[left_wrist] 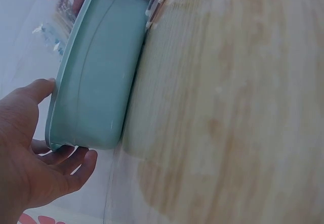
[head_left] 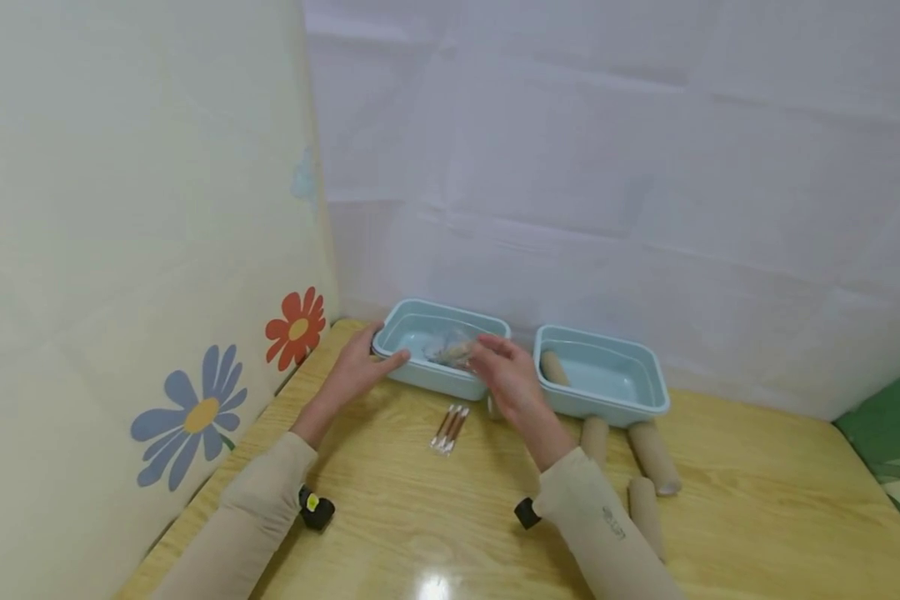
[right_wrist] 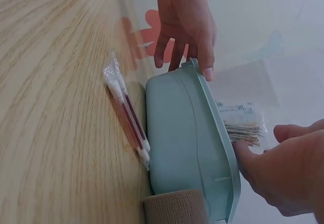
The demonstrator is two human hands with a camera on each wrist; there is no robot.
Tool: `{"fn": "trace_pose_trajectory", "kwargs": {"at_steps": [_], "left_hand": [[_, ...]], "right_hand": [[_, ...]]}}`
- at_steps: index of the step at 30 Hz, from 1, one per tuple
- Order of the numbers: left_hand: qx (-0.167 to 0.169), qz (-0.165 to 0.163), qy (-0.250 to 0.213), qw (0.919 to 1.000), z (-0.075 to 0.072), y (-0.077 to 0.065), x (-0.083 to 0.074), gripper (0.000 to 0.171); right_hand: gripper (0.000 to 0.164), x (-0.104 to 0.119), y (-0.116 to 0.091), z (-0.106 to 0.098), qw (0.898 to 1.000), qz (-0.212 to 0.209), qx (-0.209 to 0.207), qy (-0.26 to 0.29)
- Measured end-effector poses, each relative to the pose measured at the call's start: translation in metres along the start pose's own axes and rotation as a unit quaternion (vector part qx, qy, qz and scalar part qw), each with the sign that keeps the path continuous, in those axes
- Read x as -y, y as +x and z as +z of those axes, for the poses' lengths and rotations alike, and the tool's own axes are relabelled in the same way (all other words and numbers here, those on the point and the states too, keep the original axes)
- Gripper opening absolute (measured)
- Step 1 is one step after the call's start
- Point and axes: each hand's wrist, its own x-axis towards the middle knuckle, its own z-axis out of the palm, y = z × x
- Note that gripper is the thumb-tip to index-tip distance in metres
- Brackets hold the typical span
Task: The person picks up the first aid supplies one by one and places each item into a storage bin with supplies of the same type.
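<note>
My left hand grips the left end of a light blue plastic bin, thumb on the rim and fingers against the outer end wall. Over the bin's right part, my right hand pinches a clear packet of thin sticks, which look like cotton swabs. Printed lettering shows on the packet in the right wrist view. On the table in front of the bin lie several brown swabs with white tips, sealed in clear film. A brown bandage roll stands close against the bin's front wall.
A second light blue bin stands to the right with a brown roll inside. In front of it several brown rolls lie on the wooden table. A white sheet hangs behind, and a flower-printed wall borders the left.
</note>
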Motion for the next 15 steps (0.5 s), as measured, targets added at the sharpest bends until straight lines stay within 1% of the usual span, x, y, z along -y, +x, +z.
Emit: {"fn": "trace_pose_trajectory", "kwargs": {"at_steps": [3, 6, 8, 11, 15], "left_hand": [[0.002, -0.002, 0.000, 1.0000, 0.0003, 0.0000, -0.0009, 0.083], [0.004, -0.007, -0.001, 1.0000, 0.0004, -0.0004, -0.0023, 0.084], [0.004, -0.010, -0.001, 0.9999, -0.0002, -0.0011, -0.0028, 0.084], [0.003, -0.011, 0.000, 0.9999, -0.0013, -0.0017, -0.0026, 0.083], [0.000, -0.008, -0.001, 1.0000, -0.0026, -0.0018, -0.0013, 0.083]], "right_hand": [[0.034, -0.0005, 0.0010, -0.0011, 1.000, -0.014, -0.002, -0.008], [0.034, -0.0015, 0.0026, -0.0019, 1.000, -0.022, 0.002, -0.004], [0.035, -0.0025, 0.0033, -0.0018, 0.999, -0.030, 0.004, -0.017], [0.037, -0.0037, 0.0042, -0.0014, 0.998, -0.050, 0.010, -0.032], [0.036, -0.0054, 0.0064, 0.0006, 0.996, -0.077, 0.022, -0.030]]}}
